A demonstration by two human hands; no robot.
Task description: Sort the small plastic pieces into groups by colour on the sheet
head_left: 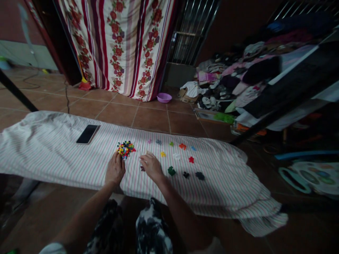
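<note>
A heap of small multicoloured plastic pieces (126,149) lies on a striped cloth. My left hand (116,169) is at its near edge, fingertips bunched together and closed; what they hold is too small to make out. To the right, my right hand (151,165) hovers low over the cloth, fingers bent towards the thumb in a pinch, its contents unclear. Dark maroon pieces (142,169) lie just below its fingers. Farther right sit small single-colour groups, among them yellow pieces (162,154), dark green pieces (171,171), orange pieces (182,146) and red pieces (191,159).
The striped cloth (219,190) covers a long, low surface. A phone (88,134) lies on its left part. Beyond, a purple basin (164,97) stands on the tiled floor by a floral curtain (116,46). Clothes (233,77) are heaped at the right.
</note>
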